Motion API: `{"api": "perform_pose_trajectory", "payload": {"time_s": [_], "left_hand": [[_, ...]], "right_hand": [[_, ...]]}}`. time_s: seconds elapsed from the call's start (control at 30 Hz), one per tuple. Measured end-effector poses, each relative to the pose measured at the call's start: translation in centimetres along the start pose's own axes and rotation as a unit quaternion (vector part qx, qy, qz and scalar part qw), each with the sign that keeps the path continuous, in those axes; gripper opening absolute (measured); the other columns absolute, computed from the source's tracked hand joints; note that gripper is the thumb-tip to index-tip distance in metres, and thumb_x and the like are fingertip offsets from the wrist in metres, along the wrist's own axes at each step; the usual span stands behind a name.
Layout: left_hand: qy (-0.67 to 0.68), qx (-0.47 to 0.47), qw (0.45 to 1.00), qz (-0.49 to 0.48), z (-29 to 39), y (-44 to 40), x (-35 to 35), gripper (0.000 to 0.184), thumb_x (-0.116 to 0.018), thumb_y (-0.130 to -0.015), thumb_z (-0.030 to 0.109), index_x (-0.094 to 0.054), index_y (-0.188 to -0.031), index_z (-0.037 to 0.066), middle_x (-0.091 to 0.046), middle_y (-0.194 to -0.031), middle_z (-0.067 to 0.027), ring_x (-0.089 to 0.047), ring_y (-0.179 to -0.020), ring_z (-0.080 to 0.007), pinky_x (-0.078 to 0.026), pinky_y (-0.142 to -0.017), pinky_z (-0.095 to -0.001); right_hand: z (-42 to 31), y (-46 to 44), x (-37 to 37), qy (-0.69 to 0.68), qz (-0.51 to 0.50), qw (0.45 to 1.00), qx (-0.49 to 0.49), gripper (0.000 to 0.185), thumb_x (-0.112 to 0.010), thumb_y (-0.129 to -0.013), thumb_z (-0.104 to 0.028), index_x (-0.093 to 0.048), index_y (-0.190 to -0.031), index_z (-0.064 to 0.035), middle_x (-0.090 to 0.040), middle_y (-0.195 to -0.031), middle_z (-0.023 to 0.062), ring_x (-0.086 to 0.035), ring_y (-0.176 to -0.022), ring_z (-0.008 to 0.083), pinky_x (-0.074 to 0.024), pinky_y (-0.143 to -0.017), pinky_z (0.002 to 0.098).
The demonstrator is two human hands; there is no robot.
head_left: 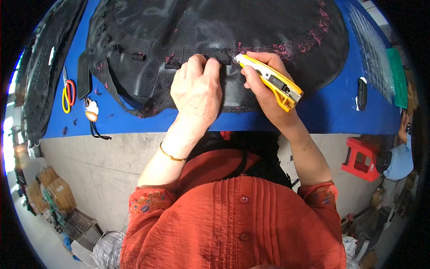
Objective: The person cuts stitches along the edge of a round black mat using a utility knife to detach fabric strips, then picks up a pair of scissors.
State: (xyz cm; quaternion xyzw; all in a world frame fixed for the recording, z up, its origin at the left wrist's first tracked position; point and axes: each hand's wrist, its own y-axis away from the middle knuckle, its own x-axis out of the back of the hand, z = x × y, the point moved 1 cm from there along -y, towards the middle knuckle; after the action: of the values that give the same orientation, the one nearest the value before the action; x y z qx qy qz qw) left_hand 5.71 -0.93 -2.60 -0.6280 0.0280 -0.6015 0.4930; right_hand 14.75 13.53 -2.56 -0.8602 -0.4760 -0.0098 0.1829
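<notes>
A large black mesh piece (197,27) lies on the blue table (148,127), with pink thread bits (313,38) scattered on it. My left hand (197,92) presses on its near part, fingers curled at a black strip (220,57). In my right hand (268,87) is a yellow utility knife (274,80), its tip touching or close to the mesh just right of that strip. What the left fingertips pinch, if anything, is hidden.
Scissors (69,92), a small charm (91,110) and another black piece (45,67) lie at the left. A black roll (361,94) and clear plastic (369,49) are at the right. A red stool (359,158) stands on the floor near another person (400,161).
</notes>
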Motion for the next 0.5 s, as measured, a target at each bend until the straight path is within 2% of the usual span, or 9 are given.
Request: {"api": "perform_pose_trajectory", "payload": {"time_s": [0.13,0.2,0.23,0.3,0.43,0.47,0.5], "left_hand": [[0.001,-0.002,1.0,0.003,0.0,0.0,0.0,0.008,-0.066,-0.079,0.007,-0.066,-0.086,0.01,-0.063,-0.092,-0.0065,-0.063,-0.08,-0.0241,-0.051,-0.07,-0.0355],[-0.003,-0.001,1.0,0.002,0.1,-0.1,0.1,0.008,-0.066,-0.079,0.007,-0.066,-0.086,0.01,-0.063,-0.092,-0.0067,-0.063,-0.08,-0.0242,-0.051,-0.07,-0.0355],[-0.003,-0.002,1.0,0.003,0.1,-0.1,0.0,0.008,-0.066,-0.079,0.007,-0.066,-0.086,0.01,-0.063,-0.092,-0.0067,-0.063,-0.08,-0.0242,-0.051,-0.07,-0.0355],[-0.003,-0.002,1.0,0.002,-0.1,0.0,0.0,0.007,-0.067,-0.079,0.008,-0.066,-0.086,0.01,-0.063,-0.092,-0.0064,-0.063,-0.08,-0.0244,-0.052,-0.071,-0.0352],[-0.004,-0.001,1.0,0.004,0.1,0.0,0.1,0.007,-0.068,-0.079,0.008,-0.066,-0.085,0.011,-0.063,-0.092,-0.006,-0.063,-0.08,-0.0244,-0.052,-0.07,-0.035],[-0.004,0.0,1.0,0.004,0.1,0.0,0.0,0.006,-0.068,-0.079,0.008,-0.066,-0.084,0.011,-0.063,-0.092,-0.0059,-0.063,-0.08,-0.0242,-0.052,-0.07,-0.0349],[-0.005,0.0,1.0,0.004,0.0,0.0,0.1,0.006,-0.068,-0.079,0.008,-0.066,-0.084,0.011,-0.063,-0.092,-0.0057,-0.063,-0.08,-0.0241,-0.052,-0.07,-0.0349]], "right_hand": [[-0.3,0.3,0.1,0.0,-0.039,0.998,-0.05,0.015,-0.067,-0.093,-0.005,-0.065,-0.107,-0.0007,-0.069,-0.097,0.0074,-0.069,-0.087,0.0159,-0.0556,-0.079,0.028],[-0.7,0.5,0.0,0.039,-0.036,0.999,0.007,0.014,-0.067,-0.093,-0.005,-0.064,-0.105,-0.0001,-0.069,-0.098,0.0061,-0.068,-0.087,0.0144,-0.0554,-0.079,0.028],[-0.2,0.4,0.1,0.021,-0.033,0.999,0.018,0.016,-0.068,-0.094,-0.007,-0.064,-0.108,-0.0004,-0.068,-0.1,0.0056,-0.067,-0.087,0.0127,-0.0553,-0.078,0.0278],[-0.4,0.3,-0.1,-0.014,-0.002,0.998,-0.059,0.019,-0.068,-0.096,-0.009,-0.064,-0.113,-0.0011,-0.068,-0.102,0.0056,-0.067,-0.089,0.0123,-0.0551,-0.078,0.027],[0.3,0.2,-0.1,-0.012,0.0,1.0,-0.016,0.021,-0.068,-0.097,-0.008,-0.063,-0.117,-0.0014,-0.069,-0.101,0.0059,-0.067,-0.087,0.0101,-0.0547,-0.076,0.0249],[0.0,0.1,-0.3,-0.068,0.007,0.997,-0.026,0.021,-0.068,-0.097,-0.008,-0.063,-0.117,-0.0011,-0.069,-0.103,0.006,-0.067,-0.088,0.0099,-0.0552,-0.077,0.0249],[0.1,0.1,-0.3,-0.068,0.008,0.997,-0.025,0.021,-0.068,-0.097,-0.008,-0.063,-0.117,-0.0011,-0.069,-0.103,0.006,-0.067,-0.088,0.0099,-0.0552,-0.077,0.0249]]}}
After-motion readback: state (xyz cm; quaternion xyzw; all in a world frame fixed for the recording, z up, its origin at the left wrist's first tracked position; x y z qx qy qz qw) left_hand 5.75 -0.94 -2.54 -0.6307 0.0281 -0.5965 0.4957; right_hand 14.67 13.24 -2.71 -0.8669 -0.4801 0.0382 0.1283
